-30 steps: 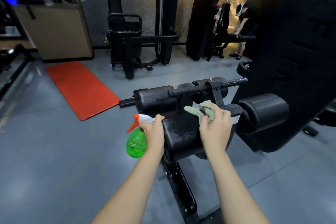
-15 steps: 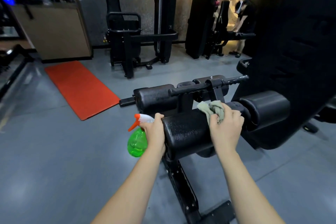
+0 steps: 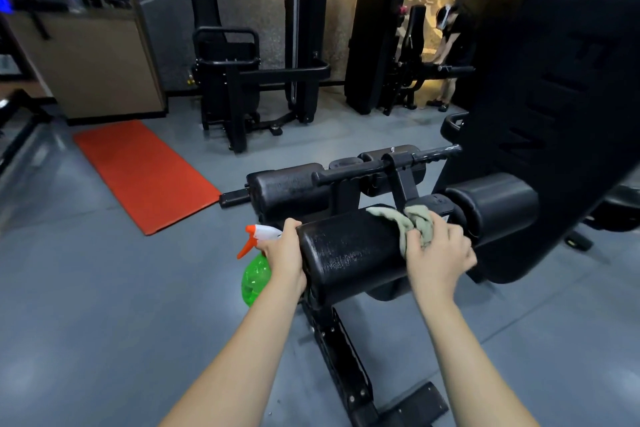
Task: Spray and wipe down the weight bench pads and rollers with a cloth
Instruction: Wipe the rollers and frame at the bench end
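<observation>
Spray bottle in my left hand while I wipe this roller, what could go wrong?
The spray bottle hangs from your left hand beside the end of the roller, so a bump might squirt the floor. The cloth in your right hand is bunched beside the metal post and could snag there.

The right hand (image 3: pixel 437 255) presses a bunched grey-green cloth (image 3: pixel 410 224) onto the right end of the near black roller (image 3: pixel 349 251). The left hand (image 3: pixel 285 255) grips a green spray bottle (image 3: pixel 255 279) (white head, orange trigger) just beside the roller's left end. An orange mat (image 3: pixel 142 172) lies on the grey floor (image 3: pixel 86 322).
</observation>
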`<action>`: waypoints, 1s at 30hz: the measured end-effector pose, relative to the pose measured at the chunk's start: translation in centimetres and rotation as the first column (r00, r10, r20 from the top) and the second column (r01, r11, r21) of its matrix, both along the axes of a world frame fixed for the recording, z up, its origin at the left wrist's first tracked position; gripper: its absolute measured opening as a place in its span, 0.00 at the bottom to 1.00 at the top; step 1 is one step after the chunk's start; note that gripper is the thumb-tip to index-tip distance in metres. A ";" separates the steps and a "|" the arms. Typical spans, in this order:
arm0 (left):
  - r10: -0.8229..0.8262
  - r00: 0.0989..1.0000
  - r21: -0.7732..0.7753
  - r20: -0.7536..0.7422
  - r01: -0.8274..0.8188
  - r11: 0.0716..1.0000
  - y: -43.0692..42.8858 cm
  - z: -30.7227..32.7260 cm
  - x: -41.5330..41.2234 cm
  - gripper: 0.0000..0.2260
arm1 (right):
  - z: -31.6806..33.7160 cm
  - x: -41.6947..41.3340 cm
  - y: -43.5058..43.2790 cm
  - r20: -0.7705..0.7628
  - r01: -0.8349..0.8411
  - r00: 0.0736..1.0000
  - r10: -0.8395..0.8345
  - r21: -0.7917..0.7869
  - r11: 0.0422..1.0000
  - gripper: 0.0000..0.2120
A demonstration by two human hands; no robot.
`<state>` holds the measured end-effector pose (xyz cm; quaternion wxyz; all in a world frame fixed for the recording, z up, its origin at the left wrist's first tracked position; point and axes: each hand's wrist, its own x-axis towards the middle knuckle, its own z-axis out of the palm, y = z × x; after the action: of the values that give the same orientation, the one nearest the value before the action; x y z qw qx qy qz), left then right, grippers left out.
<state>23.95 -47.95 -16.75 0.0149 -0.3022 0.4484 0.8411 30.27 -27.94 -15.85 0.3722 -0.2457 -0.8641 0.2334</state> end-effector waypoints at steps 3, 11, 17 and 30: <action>-0.016 1.000 -0.078 -0.023 0.014 0.997 0.1 0.3 0.4 0.46 | -0.4 1.2 -2.0 -0.051 -0.001 0.999 -0.002 -0.047 0.999 0.22; -0.004 1.000 -0.040 -0.012 0.004 0.999 -0.3 -0.1 -0.2 0.45 | -1.6 4.0 -8.2 -0.092 -0.508 0.813 0.575 0.369 0.778 0.25; 0.022 0.994 -0.284 -0.104 -0.051 0.957 0.1 2.5 3.1 0.36 | 0.2 0.5 -1.4 -0.061 -0.212 0.972 0.226 0.183 0.960 0.22; -0.205 0.934 -0.508 -0.292 0.031 0.861 0.5 -0.3 5.5 0.27 | -2.3 4.1 -8.9 -0.128 -0.340 0.919 0.373 0.218 0.915 0.25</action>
<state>29.46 -47.42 -17.01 -0.0875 -0.1194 0.6627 0.7341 34.40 -36.85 -18.13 0.4162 -0.0262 -0.8785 0.2332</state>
